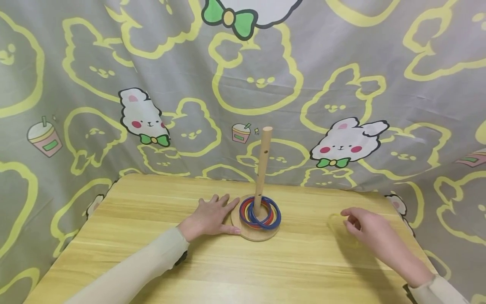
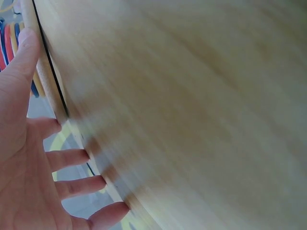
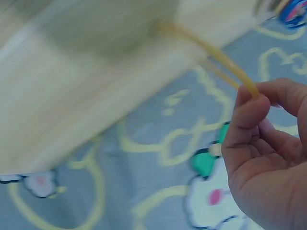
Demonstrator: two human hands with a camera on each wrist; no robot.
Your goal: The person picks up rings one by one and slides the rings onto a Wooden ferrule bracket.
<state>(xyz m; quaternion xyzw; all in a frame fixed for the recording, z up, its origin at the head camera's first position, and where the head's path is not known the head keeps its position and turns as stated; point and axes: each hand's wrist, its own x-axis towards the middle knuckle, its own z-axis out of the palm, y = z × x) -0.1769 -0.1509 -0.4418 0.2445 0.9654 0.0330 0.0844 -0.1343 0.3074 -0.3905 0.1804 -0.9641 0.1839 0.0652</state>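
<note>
A wooden post [image 1: 263, 164] stands upright on a round wooden base [image 1: 255, 235] at the middle of the table. Several blue, red and yellow rings [image 1: 276, 218] lie stacked loosely around its foot. My left hand [image 1: 210, 216] lies with fingers spread at the base's left side, thumb and forefinger at its edge; the left wrist view shows the fingertips down at the tabletop. Off to the right of the stand, my right hand [image 1: 376, 236] pinches a thin yellow ring [image 3: 225, 61] between thumb and forefinger. The ring hangs tilted from the fingertips, low over the table.
The wood-grain table [image 1: 303, 270] extends to both sides and in front of the stand. Behind it hangs a grey curtain [image 1: 182, 84] printed with yellow outlines and white rabbits; the post's top rises in front of it.
</note>
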